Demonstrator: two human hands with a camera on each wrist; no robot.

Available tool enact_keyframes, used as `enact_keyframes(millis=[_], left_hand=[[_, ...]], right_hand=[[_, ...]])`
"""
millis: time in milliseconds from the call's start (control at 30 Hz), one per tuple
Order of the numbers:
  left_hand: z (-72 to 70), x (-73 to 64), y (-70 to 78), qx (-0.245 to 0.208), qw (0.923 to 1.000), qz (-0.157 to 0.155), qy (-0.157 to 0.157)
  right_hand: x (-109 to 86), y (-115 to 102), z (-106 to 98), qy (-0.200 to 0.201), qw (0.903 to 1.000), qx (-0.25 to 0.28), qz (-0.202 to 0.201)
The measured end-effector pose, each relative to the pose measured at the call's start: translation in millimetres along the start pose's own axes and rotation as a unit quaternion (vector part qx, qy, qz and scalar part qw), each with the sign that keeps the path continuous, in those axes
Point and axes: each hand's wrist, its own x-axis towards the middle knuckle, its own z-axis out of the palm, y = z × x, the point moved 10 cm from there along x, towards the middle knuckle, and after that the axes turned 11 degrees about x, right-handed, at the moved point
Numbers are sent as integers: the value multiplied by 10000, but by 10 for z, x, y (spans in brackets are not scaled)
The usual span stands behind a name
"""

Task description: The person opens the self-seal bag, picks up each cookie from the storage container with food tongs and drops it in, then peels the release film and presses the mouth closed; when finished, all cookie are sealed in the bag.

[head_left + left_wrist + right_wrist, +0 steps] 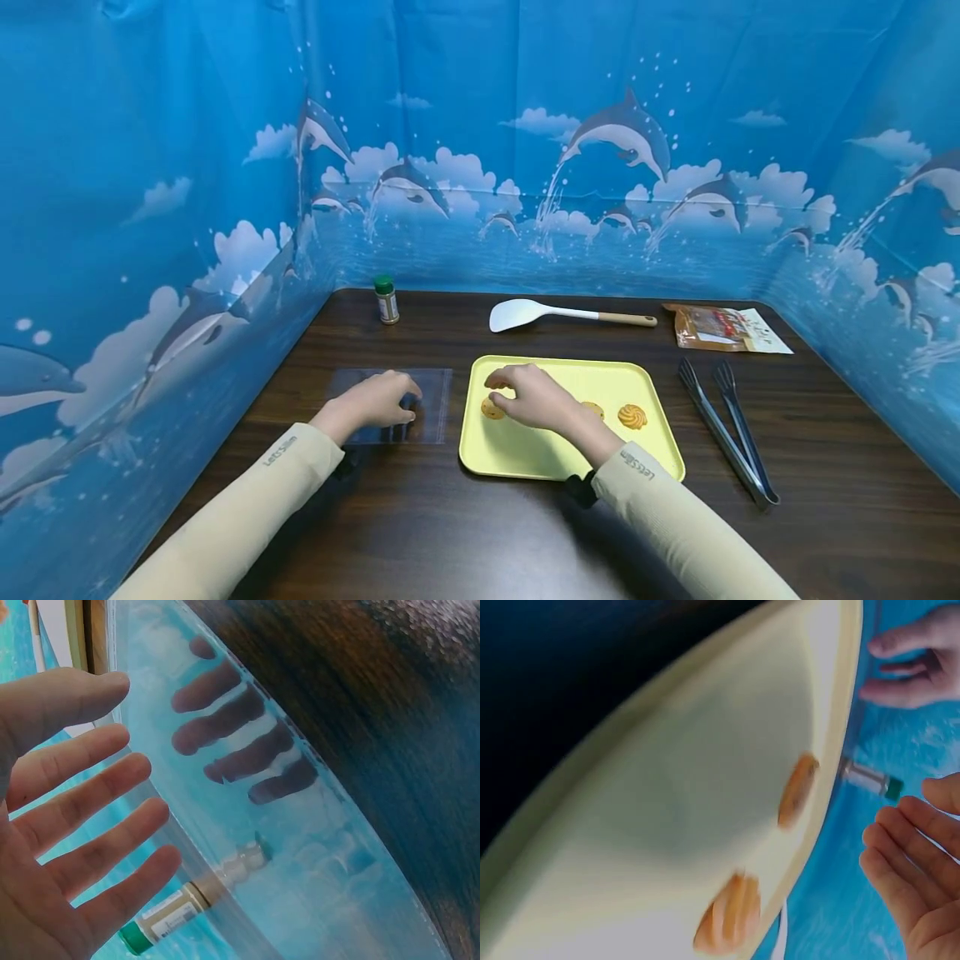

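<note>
A flat clear plastic bag [433, 417] lies on the dark table at the left. My left hand [378, 402] hovers over it with fingers spread, and the bag's surface [225, 817] reflects the fingertips in the left wrist view. Beside it stands a pale yellow tray [555, 467] with cookies on it. Over the tray's left half is my right hand [536, 398], its fingers loosely bent and nothing between them. A round cookie [491, 409] shows just below its thumb. Farther right are a swirled cookie [632, 416] and another cookie [594, 409] partly hidden by the hand.
Behind the bag stands a green-capped seasoning bottle [386, 302]. A white spatula [525, 313] with a wooden handle lies behind the tray. To the right are a snack packet [723, 330] and metal tongs [731, 437]. A dolphin-print curtain [480, 125] encloses the table.
</note>
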Motion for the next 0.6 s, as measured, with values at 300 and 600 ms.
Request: enact_keyframes(millis=[300,600], left_hand=[[61,13,-27,42,10000,-62,-39],[65,46,36,269,9993,166,185]], right_hand=[[278,-272,568,-1216,9909,-559,-155],[399,-304,881,-2014,9718,-1185,323]])
